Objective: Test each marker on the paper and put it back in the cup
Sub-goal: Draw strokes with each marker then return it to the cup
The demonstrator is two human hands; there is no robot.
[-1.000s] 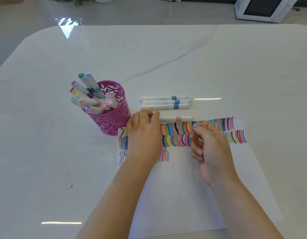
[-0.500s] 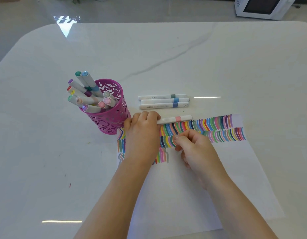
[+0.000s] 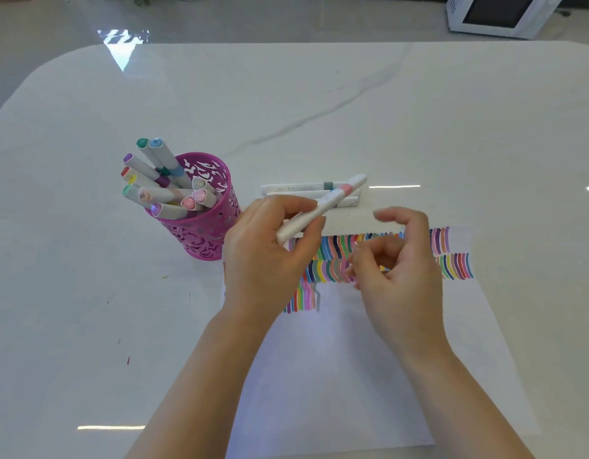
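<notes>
White-barrelled, pink-banded marker (image 3: 323,207) pinched between thumb and fingers of the left hand (image 3: 266,253), held clear of the table (image 3: 319,111), far end tilted up toward the right. Right hand (image 3: 399,270) just beside it over the paper (image 3: 336,376), fingers loosely half-curled, seemingly holding nothing, though blurred.

Probably uncapping next: take the cap end with the right, pull straight along the barrel, keep the left pinch firm. Then stroke on bare paper nearer than the coloured rows (image 3: 452,260).

Three loose markers (image 3: 296,187) lying just beyond the held one; avoid knocking them. Magenta cup (image 3: 207,240) at left, crowded with leaning markers (image 3: 160,193), little room for the return.
</notes>
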